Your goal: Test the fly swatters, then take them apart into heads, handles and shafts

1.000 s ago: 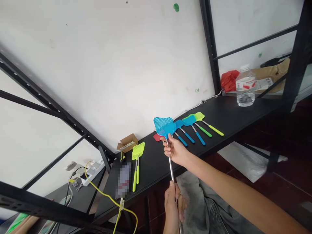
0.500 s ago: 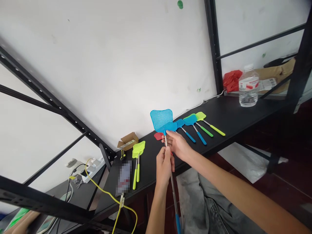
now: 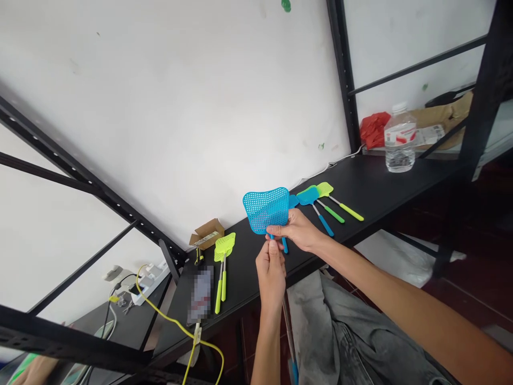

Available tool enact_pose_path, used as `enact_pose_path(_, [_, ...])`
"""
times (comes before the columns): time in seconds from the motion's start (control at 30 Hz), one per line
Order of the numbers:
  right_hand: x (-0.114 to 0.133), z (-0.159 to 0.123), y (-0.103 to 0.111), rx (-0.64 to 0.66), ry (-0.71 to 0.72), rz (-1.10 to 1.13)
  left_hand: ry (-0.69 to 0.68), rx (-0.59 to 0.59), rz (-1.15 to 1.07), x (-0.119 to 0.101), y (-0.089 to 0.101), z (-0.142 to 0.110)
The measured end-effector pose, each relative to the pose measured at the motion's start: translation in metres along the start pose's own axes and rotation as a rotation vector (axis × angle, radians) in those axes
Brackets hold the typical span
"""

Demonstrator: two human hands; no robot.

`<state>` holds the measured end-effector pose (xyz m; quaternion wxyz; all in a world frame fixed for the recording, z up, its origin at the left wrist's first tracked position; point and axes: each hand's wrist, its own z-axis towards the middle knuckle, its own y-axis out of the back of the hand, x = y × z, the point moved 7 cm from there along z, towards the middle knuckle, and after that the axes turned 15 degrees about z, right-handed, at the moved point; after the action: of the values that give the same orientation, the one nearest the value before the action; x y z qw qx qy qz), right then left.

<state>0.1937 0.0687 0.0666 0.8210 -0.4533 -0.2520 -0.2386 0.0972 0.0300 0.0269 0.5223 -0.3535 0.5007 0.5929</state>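
Note:
Upright in front of me is a blue fly swatter [image 3: 266,208] with a perforated head and a metal shaft that runs down to a blue grip by my legs. My left hand [image 3: 271,267] pinches the shaft just under the head. My right hand [image 3: 298,231] grips the bottom of the head, thumb pressed on its lower edge. Behind the hands, partly hidden, lie other blue swatters. To the right on the black shelf rest a blue swatter [image 3: 308,195], a green-handled swatter [image 3: 332,212] and a yellow swatter [image 3: 325,189]. Two yellow swatters [image 3: 224,247] lie overlapped at the left.
A small open cardboard box [image 3: 208,233] and a blurred-out flat object [image 3: 201,295] sit on the black shelf [image 3: 244,278] at left. A yellow cable [image 3: 168,316] hangs over its edge. A water bottle [image 3: 399,140] stands at the right end. Another person's hand [image 3: 40,370] shows lower left.
My right hand has closed onto the swatter's head, with the thumb now in front. The head has tilted and come lower, and my left hand has moved up close under it.

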Motion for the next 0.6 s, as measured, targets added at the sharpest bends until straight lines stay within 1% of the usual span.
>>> enact_pose_path(0.07, [-0.005,0.0,0.005,-0.057,-0.001,0.022,0.025,0.014,0.017,0.005,0.0,-0.002])
enact_pose_path(0.13, [-0.004,0.003,0.015,-0.139,0.017,0.048,0.06,0.056,0.035,0.01,0.001,-0.004])
enact_pose_path(0.2, [0.005,0.007,0.029,-0.253,0.086,0.087,0.082,0.103,0.059,0.013,0.001,-0.006])
enact_pose_path(0.27, [0.017,0.01,0.04,-0.324,0.154,0.112,0.085,0.1,0.07,0.015,0.003,-0.005])
enact_pose_path(0.3, [0.02,0.011,0.041,-0.326,0.16,0.111,0.08,0.081,0.066,0.015,0.004,-0.004])
enact_pose_path(0.37, [0.018,0.01,0.038,-0.286,0.124,0.087,0.059,0.05,0.057,0.013,0.005,-0.002])
enact_pose_path(0.43, [0.007,0.004,0.032,-0.257,0.056,0.073,0.03,0.064,0.068,0.011,0.002,0.0])
enact_pose_path(0.53, [-0.015,-0.007,0.022,-0.254,-0.034,0.082,0.013,0.07,0.081,0.013,0.001,0.0])
enact_pose_path(0.6, [-0.024,-0.012,0.017,-0.252,-0.047,0.119,0.013,0.049,0.071,0.015,0.004,-0.001])
